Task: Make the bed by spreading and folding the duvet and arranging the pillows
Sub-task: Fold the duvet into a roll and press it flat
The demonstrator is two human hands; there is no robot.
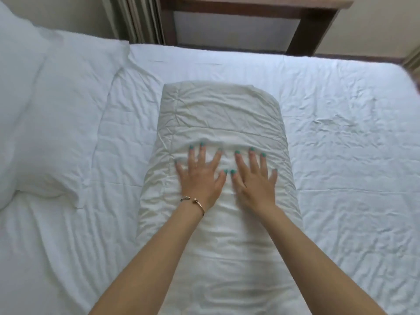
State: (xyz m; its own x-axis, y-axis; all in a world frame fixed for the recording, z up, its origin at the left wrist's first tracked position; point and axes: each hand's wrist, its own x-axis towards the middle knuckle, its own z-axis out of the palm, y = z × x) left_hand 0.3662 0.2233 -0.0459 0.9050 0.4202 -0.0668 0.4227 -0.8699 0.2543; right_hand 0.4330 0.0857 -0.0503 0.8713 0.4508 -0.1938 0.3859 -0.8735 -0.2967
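Observation:
A folded white duvet [222, 114] lies as a long strip down the middle of the bed [341, 137], running from me toward the far edge. My left hand [200, 176] rests flat on it with fingers spread, a gold bangle on the wrist. My right hand [254, 176] lies flat beside it, fingers also spread, thumbs almost touching. Neither hand grips the cloth. Two white pillows [52, 123] lie at the left end of the bed, one partly over the other.
The white sheet is wrinkled on both sides of the duvet. Beyond the far edge of the bed stands a dark wooden table [313, 21] against a cream wall. Striped curtains [136, 19] hang at the back left.

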